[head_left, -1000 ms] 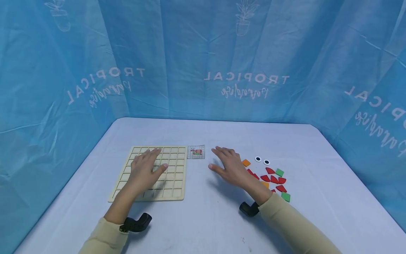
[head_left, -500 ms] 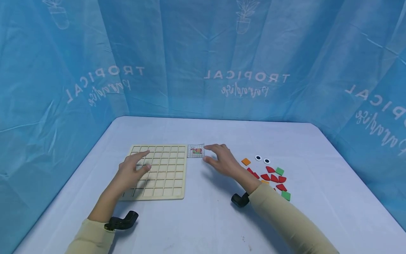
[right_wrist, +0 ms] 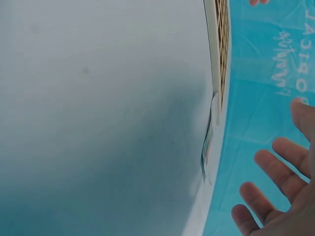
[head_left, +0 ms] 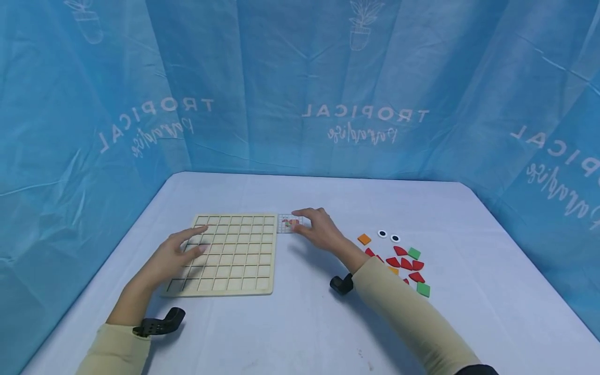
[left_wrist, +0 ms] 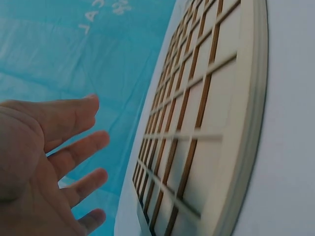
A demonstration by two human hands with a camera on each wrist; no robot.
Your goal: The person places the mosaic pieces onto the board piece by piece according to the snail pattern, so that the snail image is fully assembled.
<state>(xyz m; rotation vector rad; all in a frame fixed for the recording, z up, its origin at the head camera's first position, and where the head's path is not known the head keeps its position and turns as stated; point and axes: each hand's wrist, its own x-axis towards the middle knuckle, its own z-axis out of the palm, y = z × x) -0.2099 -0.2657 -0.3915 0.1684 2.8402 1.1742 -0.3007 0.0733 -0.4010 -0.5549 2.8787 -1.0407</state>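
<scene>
Seemingly, the gridded picture card, two o'clock from the square pale-wood board, is reached for by the unclenched right hand, touch uncertain; a pinch seems needed. The left hand is likewise unclenched.

Free lane between board and right sleeve

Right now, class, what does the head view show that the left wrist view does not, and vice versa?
Only the head view shows: the right hand, both beige sleeves, the small rectangular grid card, red fan-shaped pieces, green square pieces, orange square pieces and round black-and-white discs.

Only the left wrist view shows: the palm side of the left hand, up close.

Both share: the left hand, the pale square wooden-looking grid board, the white-covered table and the blue curtain with white lettering.
</scene>
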